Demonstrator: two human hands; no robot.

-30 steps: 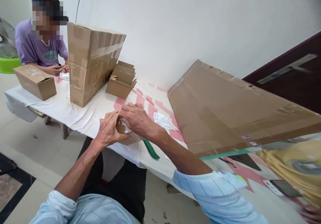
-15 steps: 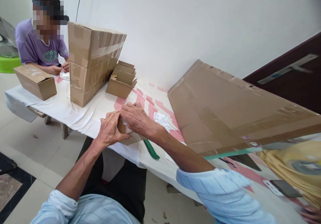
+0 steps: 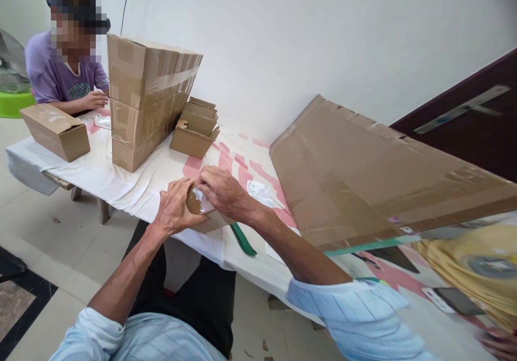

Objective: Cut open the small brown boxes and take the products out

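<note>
**Left hand and right hand on one small carton**

On my head view, I see the small carton at the near edge of the cloth-covered table, between the two hands. The left hand is clamped around its left end, thumb on the near side. The right hand reaches over the top, fingers bunched on shiny clear tape; I cannot tell whether they pinch it. Just right of the carton lies a green strip, and a printed sheet lies beyond the right wrist. Further off I have open boxes, with a stack of taped cartons to their left. A large cardboard panel slants on the right. At far left, a co-worker wears purple.
</note>
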